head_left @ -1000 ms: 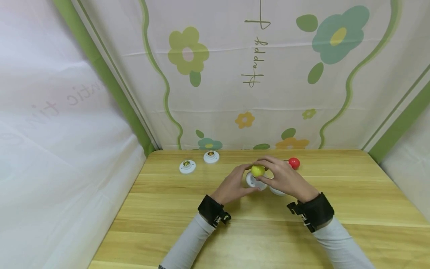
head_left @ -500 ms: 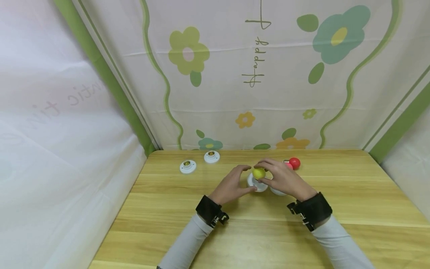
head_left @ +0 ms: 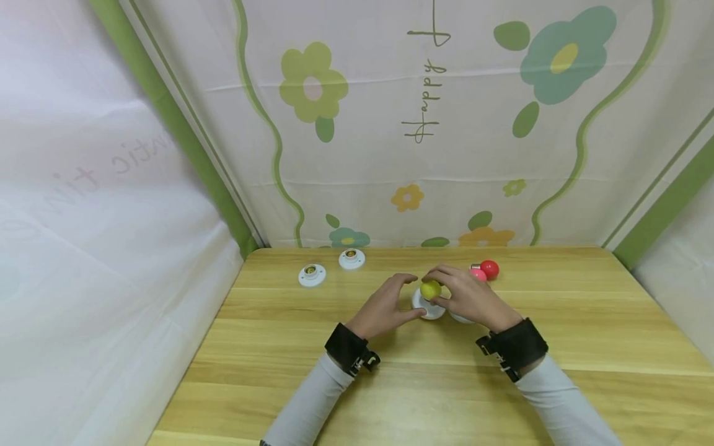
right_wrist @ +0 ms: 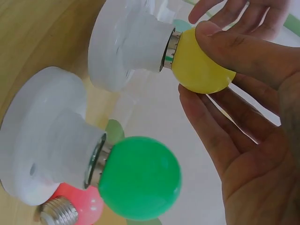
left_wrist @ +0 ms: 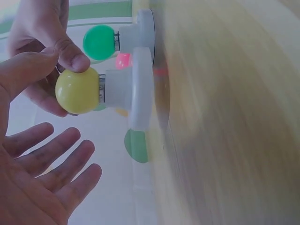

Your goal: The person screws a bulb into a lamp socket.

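Note:
A yellow light bulb [head_left: 431,289] stands upright in a round white lamp holder [head_left: 429,311] on the table. Some of its metal cap shows above the holder's rim in the right wrist view. My right hand [head_left: 473,300] pinches the yellow glass between thumb and fingers. Around the left side of the bulb, my left hand [head_left: 382,310] is spread with relaxed fingers; the left wrist view shows a gap between those fingers and the bulb. Close by on the right, a green bulb [right_wrist: 140,178] sits in a second white lamp holder [right_wrist: 42,136], mostly hidden behind my right hand in the head view.
Two white lamp holders without bulbs, one nearer [head_left: 312,274] and one farther [head_left: 351,259], stand at the back left of the wooden table [head_left: 390,396]. Behind my right hand lie a red bulb [head_left: 489,269] and a pink bulb [head_left: 478,275]. A flower-print curtain [head_left: 357,155] rises behind the table.
The left fingers have drawn slightly away from the yellow bulb. My right hand has shifted a little, still on the bulb, and more of the pink bulb shows.

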Available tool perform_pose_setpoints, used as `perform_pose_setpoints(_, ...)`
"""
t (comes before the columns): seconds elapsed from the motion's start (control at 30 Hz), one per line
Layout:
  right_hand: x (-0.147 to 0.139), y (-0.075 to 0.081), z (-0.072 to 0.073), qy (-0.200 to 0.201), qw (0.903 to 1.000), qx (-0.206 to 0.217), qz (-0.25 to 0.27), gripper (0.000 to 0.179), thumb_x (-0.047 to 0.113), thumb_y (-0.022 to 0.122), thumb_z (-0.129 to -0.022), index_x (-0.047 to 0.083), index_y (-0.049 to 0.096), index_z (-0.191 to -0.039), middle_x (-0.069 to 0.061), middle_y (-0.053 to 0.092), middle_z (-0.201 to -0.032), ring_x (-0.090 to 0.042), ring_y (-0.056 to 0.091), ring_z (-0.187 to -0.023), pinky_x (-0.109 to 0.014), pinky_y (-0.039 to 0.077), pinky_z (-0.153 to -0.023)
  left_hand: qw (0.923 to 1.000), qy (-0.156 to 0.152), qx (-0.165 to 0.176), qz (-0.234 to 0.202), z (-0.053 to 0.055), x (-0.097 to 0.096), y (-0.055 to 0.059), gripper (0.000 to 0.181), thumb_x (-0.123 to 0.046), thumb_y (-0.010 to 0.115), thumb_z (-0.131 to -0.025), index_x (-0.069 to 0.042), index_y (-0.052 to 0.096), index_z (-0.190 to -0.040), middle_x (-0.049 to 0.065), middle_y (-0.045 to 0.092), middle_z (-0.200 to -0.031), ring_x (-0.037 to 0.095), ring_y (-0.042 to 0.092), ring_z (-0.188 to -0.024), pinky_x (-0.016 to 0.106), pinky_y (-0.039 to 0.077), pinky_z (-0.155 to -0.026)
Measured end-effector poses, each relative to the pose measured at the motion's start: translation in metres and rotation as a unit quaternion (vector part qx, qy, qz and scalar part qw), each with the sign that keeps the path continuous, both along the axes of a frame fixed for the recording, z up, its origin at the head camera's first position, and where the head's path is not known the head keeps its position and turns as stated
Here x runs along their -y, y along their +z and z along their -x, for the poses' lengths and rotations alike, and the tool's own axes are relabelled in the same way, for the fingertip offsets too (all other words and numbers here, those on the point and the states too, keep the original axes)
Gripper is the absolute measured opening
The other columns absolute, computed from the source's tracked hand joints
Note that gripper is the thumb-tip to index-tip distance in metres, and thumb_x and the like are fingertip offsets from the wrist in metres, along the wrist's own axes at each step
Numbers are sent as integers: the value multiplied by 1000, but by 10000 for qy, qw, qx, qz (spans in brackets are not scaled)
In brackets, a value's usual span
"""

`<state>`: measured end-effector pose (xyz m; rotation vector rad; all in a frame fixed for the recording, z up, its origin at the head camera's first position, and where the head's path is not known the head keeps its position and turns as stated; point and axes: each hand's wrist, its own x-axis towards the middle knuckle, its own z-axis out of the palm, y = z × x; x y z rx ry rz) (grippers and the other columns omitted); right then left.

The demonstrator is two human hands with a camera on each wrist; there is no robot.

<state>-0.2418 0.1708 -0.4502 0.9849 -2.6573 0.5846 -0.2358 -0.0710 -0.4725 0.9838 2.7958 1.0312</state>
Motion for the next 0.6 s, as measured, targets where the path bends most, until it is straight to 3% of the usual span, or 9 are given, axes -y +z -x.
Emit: perform_pose_setpoints(0.6, 2, -5, 3, -80, 9994, 320, -86, 45, 11, 91, -85, 6, 74, -126, -10, 73, -127, -29, 74, -111, -42, 65, -86, 9999, -101, 68, -30, -1, 1, 0, 73, -41, 74, -102, -10, 42, -160, 9, 51, -160, 24, 50, -149, 41, 49, -119)
